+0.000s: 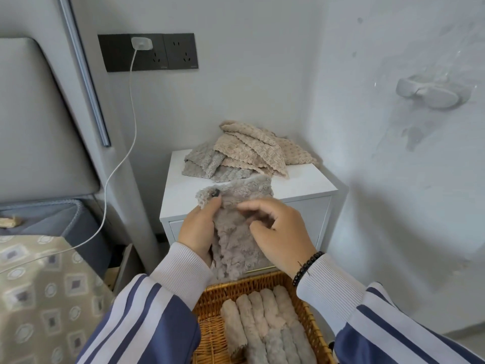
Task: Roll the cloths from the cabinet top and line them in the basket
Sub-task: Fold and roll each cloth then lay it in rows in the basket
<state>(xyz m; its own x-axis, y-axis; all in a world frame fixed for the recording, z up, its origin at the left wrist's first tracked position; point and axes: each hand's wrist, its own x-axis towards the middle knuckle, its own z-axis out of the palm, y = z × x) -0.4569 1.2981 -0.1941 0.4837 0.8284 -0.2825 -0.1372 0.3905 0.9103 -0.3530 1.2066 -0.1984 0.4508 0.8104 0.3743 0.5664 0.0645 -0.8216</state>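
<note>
Across the middle of the frame stands the white square-topped cabinet point(301, 185), and a loose heap of beige and grey waffle-textured cloths point(244, 153) lies on its far half, not yet rolled. At the bottom centre, the woven brown wicker basket point(210, 334) already holds a row of about five fluffy rolled cloths point(265, 319) lying side by side, so I judge the job roughly half done, though the basket's near end is cut off by the frame. Between cabinet and basket hangs one plush grey-brown cloth point(233, 248), soft, nubbly and only partly folded lengthwise. The left hand point(198, 229) pinches its upper left edge, thumb on top; the right hand point(278, 232) curls its fingers into the cloth's right side, gripping it.
</note>
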